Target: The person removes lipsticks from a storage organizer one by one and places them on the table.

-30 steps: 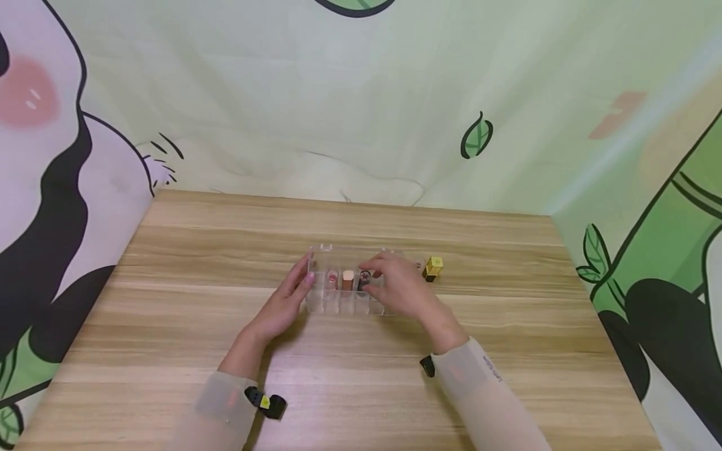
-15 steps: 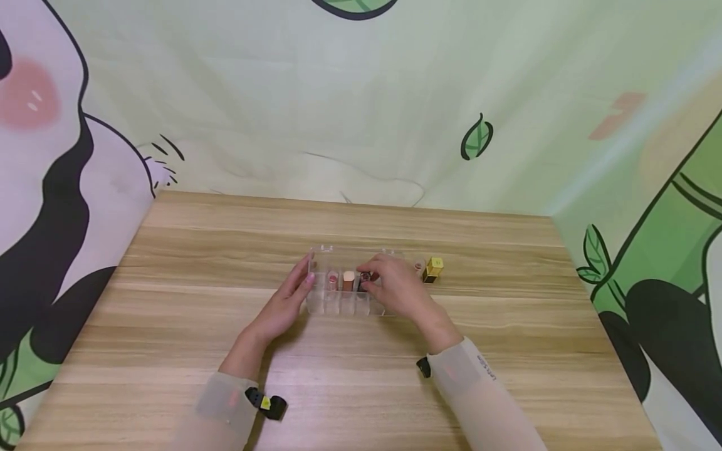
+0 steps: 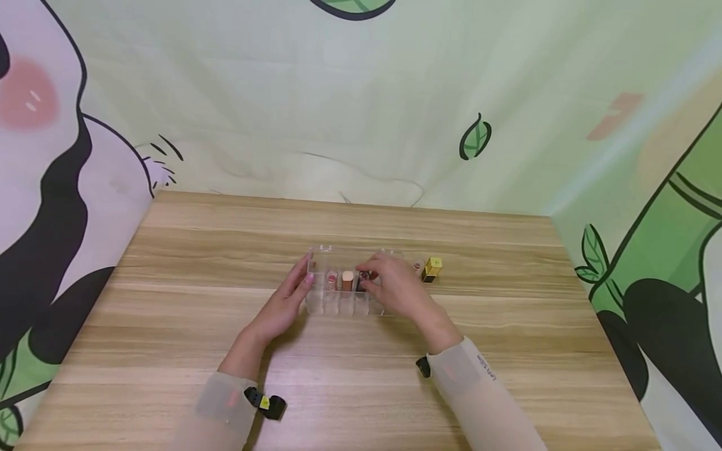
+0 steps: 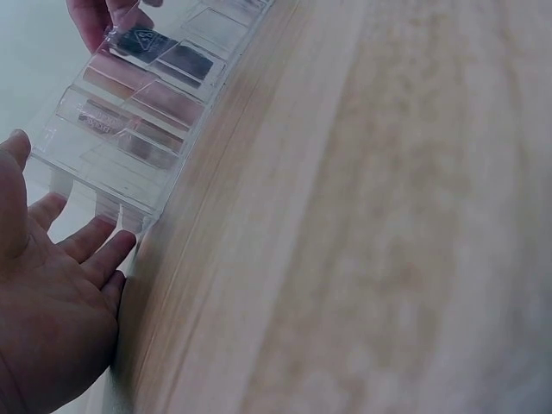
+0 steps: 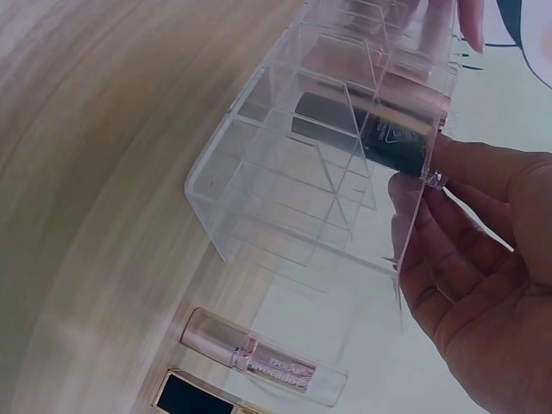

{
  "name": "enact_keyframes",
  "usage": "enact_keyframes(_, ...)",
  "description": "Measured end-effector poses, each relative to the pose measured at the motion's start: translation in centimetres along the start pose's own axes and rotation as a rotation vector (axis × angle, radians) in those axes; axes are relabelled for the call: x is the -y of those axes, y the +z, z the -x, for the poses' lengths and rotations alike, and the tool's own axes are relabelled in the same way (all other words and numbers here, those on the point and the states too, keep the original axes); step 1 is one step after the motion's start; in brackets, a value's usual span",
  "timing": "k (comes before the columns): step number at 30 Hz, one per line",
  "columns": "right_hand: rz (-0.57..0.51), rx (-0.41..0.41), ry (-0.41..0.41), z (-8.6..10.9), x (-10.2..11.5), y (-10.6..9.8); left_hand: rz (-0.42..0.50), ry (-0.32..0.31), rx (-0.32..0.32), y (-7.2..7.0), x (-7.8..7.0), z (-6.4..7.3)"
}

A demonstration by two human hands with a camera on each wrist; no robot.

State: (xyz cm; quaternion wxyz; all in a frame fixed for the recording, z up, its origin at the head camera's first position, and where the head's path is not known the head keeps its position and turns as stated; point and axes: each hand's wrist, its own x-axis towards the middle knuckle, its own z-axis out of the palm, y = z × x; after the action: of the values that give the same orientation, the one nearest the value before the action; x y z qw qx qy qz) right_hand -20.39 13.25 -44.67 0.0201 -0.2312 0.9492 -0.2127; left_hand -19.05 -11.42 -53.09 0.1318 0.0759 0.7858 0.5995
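Observation:
A clear plastic organizer (image 3: 346, 307) with divided compartments stands on the table. My left hand (image 3: 280, 307) rests against its left end, fingers mostly straight in the left wrist view. With thumb and fingers, my right hand (image 3: 403, 289) pinches the top of a black lipstick tube (image 5: 392, 142), which sits in a compartment right of the other two tubes. A brown lipstick tube (image 3: 347, 282) stands beside it, then a clear tube with a pink part (image 3: 332, 282). The right hand hides part of the organizer's right side in the head view.
Right of the organizer, a gold-and-black lipstick (image 3: 432, 270) and a clear tube with pinkish parts (image 5: 280, 366) stand on the wooden table (image 3: 361, 388). A cloth backdrop (image 3: 338, 94) with printed cartoon figures hangs behind and at the sides.
My right hand has shifted slightly left around the black lipstick tube, and more of the clear tube beside the gold lipstick shows. My left hand has stayed in place.

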Motion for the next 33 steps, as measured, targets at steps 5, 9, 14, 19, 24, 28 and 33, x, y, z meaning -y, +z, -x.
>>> enact_keyframes(5, -0.002, 0.004, 0.011, 0.1, 0.3, -0.4, -0.004, 0.005, 0.002, 0.0, 0.1, 0.0)
enact_keyframes(9, -0.011, 0.004, 0.017, 0.2, 0.6, -0.9, -0.002, 0.001, 0.003, 0.0, 0.0, 0.0)
enact_keyframes(14, -0.017, -0.013, 0.010, 0.5, 0.9, -1.6, -0.002, 0.000, 0.003, 0.0, -0.1, 0.1)
enact_keyframes(19, -0.024, -0.030, 0.005, 0.6, 1.2, -2.3, 0.002, 0.008, 0.004, 0.0, 0.0, 0.0)
enact_keyframes(24, -0.039, -0.054, -0.004, 0.7, 1.3, -2.8, -0.001, 0.012, 0.002, 0.0, 0.1, 0.0)
enact_keyframes(28, -0.048, -0.080, -0.021, 0.8, 1.3, -3.4, -0.004, 0.018, 0.002, 0.0, 0.2, -0.1)
enact_keyframes(33, -0.064, -0.098, -0.035, 0.9, 1.3, -4.0, -0.005, 0.018, 0.002, 0.0, 0.0, 0.0)
